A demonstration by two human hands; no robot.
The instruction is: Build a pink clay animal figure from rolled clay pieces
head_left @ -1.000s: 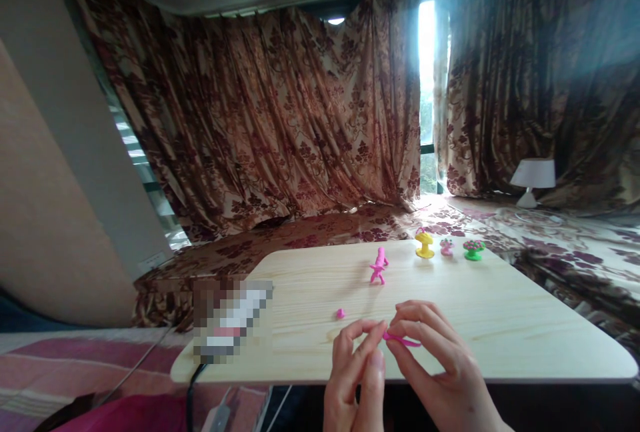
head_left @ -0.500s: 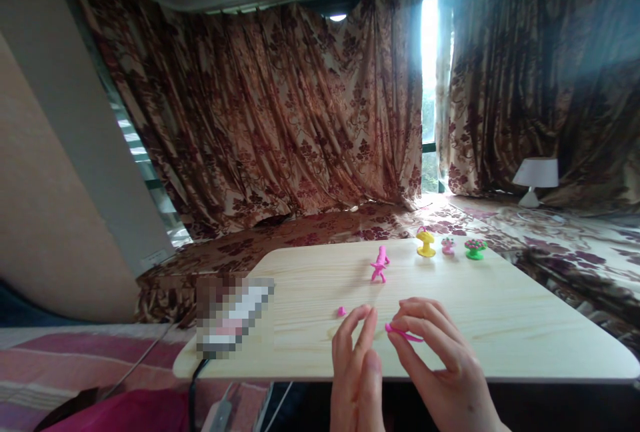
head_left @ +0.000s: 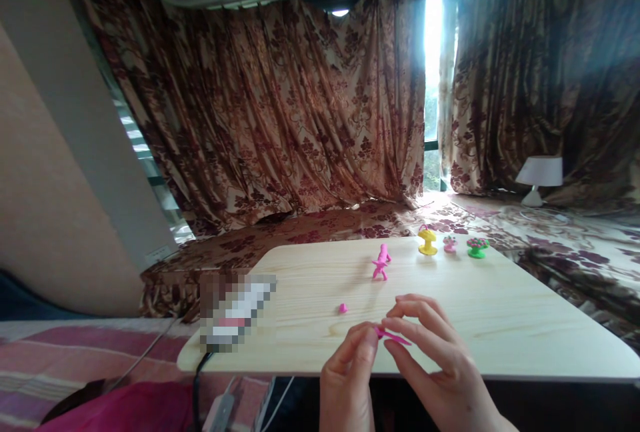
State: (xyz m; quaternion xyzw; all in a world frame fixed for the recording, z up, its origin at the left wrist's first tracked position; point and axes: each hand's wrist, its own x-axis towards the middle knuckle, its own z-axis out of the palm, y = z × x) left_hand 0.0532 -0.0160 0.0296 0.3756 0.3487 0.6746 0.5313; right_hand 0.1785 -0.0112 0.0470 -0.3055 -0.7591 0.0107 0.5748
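Note:
My left hand [head_left: 349,369] pinches one end of a thin pink strip [head_left: 399,338], which looks like modelling clay, between thumb and forefinger. Around the strip's other part, my right hand [head_left: 440,359] has its thumb and fingers apart; whether a fingertip touches the strip is hard to see. Just beyond my left fingertips lies a small pink lump [head_left: 343,309] on the table. Farther back stands a pink clay figure [head_left: 381,262] with thin limbs and a long body.
The light wooden table [head_left: 300,272] carries a yellow mushroom-like model [head_left: 427,243], a small pink one [head_left: 449,244] and a green one with pink dots [head_left: 478,248] at the back. A blurred-out device [head_left: 240,315] with a black cable lies left. Behind are patterned curtains and a white lamp [head_left: 540,172].
My left hand has come up to the pink strip and closed its thumb and forefinger on the end. My right hand has shifted slightly left, its thumb and forefinger spreading apart.

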